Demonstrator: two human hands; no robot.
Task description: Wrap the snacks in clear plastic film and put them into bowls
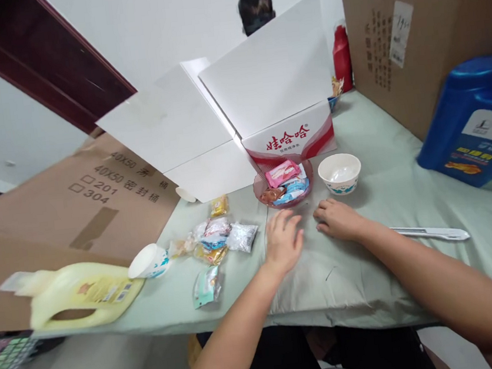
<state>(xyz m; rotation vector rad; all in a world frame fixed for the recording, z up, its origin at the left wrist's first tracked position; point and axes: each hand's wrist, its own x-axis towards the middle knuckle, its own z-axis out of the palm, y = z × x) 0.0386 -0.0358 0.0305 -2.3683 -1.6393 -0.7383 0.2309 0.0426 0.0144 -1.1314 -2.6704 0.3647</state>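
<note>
My left hand (pixel 283 243) is just in front of a pink glass bowl (pixel 262 199), fingers apart and nothing in them. In the bowl lie a pink packet (pixel 282 173), blue packets (pixel 295 191) and a brown wrapped piece (pixel 273 195). My right hand (pixel 337 219) rests on the cloth with its fingers loosely bent and no object visible in them. Behind it stands a white paper bowl (pixel 341 175) with a blue pattern. A pile of snack packets (pixel 216 234) lies left of my left hand, with a green packet (pixel 206 286) nearer me.
A tipped paper bowl (pixel 148 262) and a yellow jug (pixel 85 293) lie at the left. Cartons (pixel 285 138) stand behind. A white tongs-like tool (pixel 438 232) and a blue jug (pixel 474 123) are at the right. Another person's head (pixel 254 6) shows above the cartons.
</note>
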